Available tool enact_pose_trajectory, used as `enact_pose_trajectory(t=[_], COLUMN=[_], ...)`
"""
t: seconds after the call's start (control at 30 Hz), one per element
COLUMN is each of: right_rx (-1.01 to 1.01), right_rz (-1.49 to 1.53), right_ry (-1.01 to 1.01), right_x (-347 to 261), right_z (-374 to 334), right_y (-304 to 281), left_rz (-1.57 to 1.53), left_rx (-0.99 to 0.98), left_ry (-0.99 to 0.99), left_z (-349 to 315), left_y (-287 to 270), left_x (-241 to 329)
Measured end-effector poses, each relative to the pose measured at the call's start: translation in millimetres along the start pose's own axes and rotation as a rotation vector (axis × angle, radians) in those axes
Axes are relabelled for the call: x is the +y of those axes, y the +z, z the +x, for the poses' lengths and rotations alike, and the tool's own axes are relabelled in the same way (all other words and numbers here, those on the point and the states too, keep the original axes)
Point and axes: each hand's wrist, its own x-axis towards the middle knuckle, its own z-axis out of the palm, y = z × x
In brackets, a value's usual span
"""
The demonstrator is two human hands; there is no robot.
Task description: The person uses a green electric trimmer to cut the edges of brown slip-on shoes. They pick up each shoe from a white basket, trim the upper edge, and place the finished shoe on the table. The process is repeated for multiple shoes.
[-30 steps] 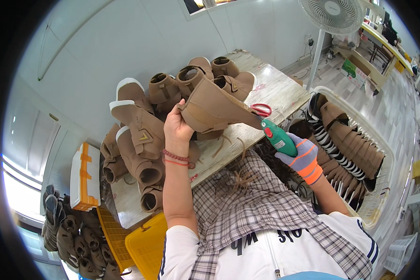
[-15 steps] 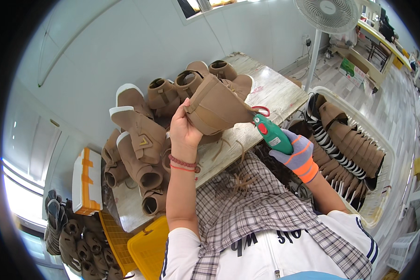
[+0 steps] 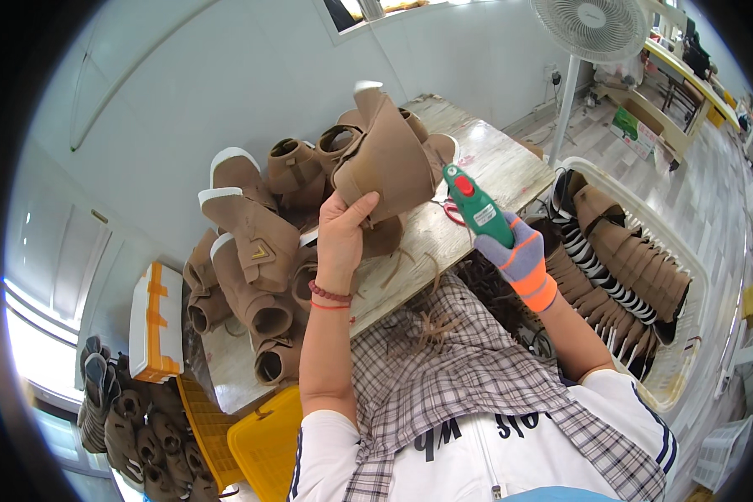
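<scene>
My bare left hand (image 3: 343, 230) grips a brown shoe upper (image 3: 393, 163) by its lower edge, thumb in front, and holds it above the table. Wrapped in a grey and orange glove, my right hand (image 3: 514, 259) is closed round a green handheld electric cutter (image 3: 478, 203) with a red button. The cutter's head points up and stands just right of the upper, apart from it. Red-handled scissors (image 3: 453, 211) lie on the table behind the cutter, partly hidden. More brown shoe uppers (image 3: 263, 243) are heaped at the table's left and back.
The worn wooden table (image 3: 494, 167) stands against a white wall. To the right, a white basket (image 3: 699, 293) holds stacked uppers. Yellow crates (image 3: 263, 439) and a white-orange box (image 3: 156, 322) are at left. Brown trimmings (image 3: 433, 328) lie on my checked apron. A fan (image 3: 590, 29) stands behind.
My left hand has turned the upper more upright, bringing a white edge up at its top. The cutter has moved slightly up and away from it, uncovering more of the scissors.
</scene>
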Motion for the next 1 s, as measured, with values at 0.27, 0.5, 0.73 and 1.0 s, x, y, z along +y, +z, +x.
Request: enact_pose_trajectory(t=[0.27,0.5,0.73,1.0], right_rx=[0.063,0.054,0.041,0.751], right_rz=[-0.167,-0.723,-0.852,-0.718], right_ry=[0.404,0.365,0.240,-0.174], right_x=[82.6,202.0,214.0,212.5], right_z=[76.9,141.7,189.3,128.4], right_y=[-14.4,-36.3,-38.3,-138.3], left_rz=[1.039,1.640,2.000,1.507], left_rx=[0.261,0.243,0.200,0.196], left_ry=[0.179,0.207,0.326,0.006], left_z=[-33.5,-50.6,13.2,2.6], left_y=[-54.5,-85.2,-85.0,-112.2], left_x=[25.0,28.7,48.9,6.0])
